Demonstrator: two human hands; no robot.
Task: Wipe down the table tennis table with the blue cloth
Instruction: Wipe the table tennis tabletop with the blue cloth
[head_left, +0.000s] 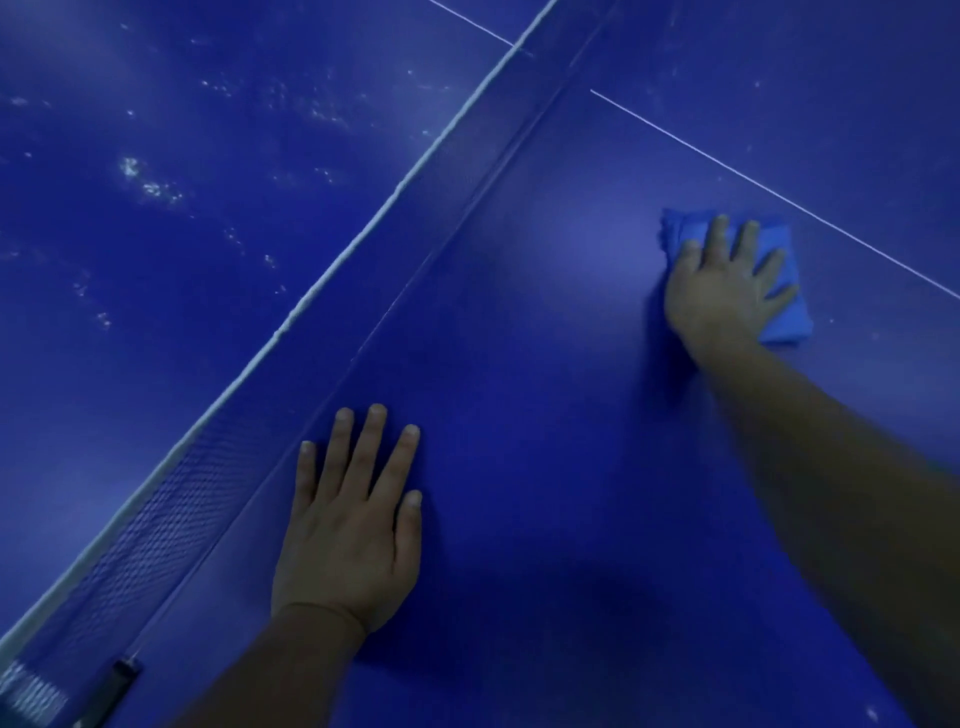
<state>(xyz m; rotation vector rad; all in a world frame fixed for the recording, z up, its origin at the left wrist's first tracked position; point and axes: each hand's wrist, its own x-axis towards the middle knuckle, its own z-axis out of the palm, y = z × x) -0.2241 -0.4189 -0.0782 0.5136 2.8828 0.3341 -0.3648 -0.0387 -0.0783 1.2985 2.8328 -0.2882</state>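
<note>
The dark blue table tennis table (545, 364) fills the view. A folded blue cloth (784, 322) lies flat on the near half, close to the white centre line (769, 192). My right hand (727, 280) presses down on the cloth with fingers spread, covering most of it. My left hand (353, 525) rests flat on the bare table surface near the net, fingers apart, holding nothing.
The net (171, 499) with its white top band (363, 234) runs diagonally from lower left to upper right. A net clamp (122, 675) sits at the bottom left. Pale dusty specks (150, 182) mark the far half beyond the net.
</note>
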